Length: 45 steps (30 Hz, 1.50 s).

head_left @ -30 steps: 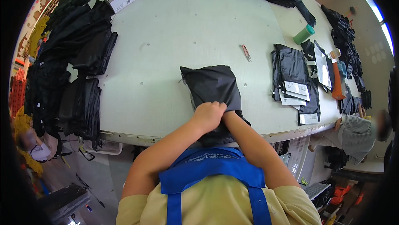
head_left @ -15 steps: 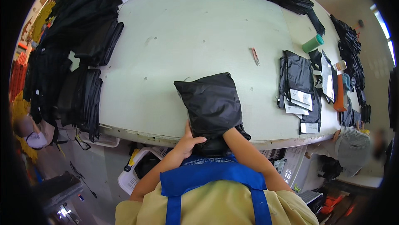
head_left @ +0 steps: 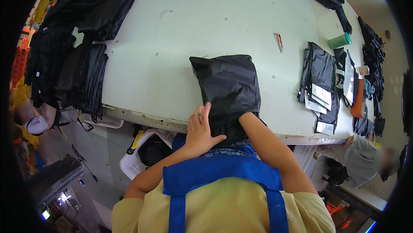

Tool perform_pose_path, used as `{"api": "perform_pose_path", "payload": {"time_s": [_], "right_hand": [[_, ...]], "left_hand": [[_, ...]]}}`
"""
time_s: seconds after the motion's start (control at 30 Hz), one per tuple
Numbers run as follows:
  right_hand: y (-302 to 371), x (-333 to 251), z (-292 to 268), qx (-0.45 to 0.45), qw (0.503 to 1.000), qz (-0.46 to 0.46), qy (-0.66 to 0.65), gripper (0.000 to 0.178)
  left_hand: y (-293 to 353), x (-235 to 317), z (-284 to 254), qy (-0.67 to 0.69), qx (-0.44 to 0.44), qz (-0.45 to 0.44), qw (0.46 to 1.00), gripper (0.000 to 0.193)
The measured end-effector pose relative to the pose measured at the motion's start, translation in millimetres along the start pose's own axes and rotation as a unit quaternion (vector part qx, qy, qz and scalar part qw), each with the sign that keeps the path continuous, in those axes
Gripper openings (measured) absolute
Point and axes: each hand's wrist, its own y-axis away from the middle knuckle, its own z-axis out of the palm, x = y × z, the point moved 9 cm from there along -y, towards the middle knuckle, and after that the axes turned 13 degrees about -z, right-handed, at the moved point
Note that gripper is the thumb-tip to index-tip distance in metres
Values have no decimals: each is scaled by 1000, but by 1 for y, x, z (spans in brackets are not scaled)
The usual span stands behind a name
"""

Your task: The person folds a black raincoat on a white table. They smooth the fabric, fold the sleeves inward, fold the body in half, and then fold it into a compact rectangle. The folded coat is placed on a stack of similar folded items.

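A black plastic bag [head_left: 230, 82] lies on the pale table in front of me, its near end at the table edge. Along the bag's lower left side rests my left hand [head_left: 199, 126], fingers stretched out and thumb spread across the near part; it touches the bag without wrapping round it. My right hand goes into the near end of the bag. Only the wrist [head_left: 247, 120] and forearm show, so its fingers are hidden under the black plastic.
Stacks of folded black goods [head_left: 84, 76] line the table's left. Right of the bag lie red-handled thread snips [head_left: 280, 43], black packages with white labels [head_left: 320, 67] and a green cylinder [head_left: 339, 41]. A white basket [head_left: 135, 164] stands below the table edge. People sit at both sides.
My left hand has let its thumb grip loosen, its fingers now showing stretched out beside the bag. My right hand remains inside the bag. The view has shifted, so the table contents appear higher.
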Motion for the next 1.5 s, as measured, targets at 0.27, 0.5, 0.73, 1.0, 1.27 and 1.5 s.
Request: {"api": "perform_pose_path", "payload": {"time_s": [0.27,0.5,0.73,1.0,1.27,1.5], "right_hand": [[-8,-3,-19,-17,999,35,-25,81],[-2,22,17,-28,995,36,-93,79],[-4,13,10,-46,998,-6,-52,74],[9,-5,1,87,989,-93,-73,73],[-32,-36,14,36,986,-92,-137,67],[96,-46,-41,-157,898,-30,-409,31]], "left_hand": [[-7,36,12,-69,-46,91,992,17],[19,56,20,-55,-20,345,937,28],[14,58,67,-207,-132,279,928,45],[-10,-65,55,403,-116,-185,889,70],[-13,-71,79,538,-357,-257,719,81],[-2,-90,64,469,-329,-214,791,80]]}}
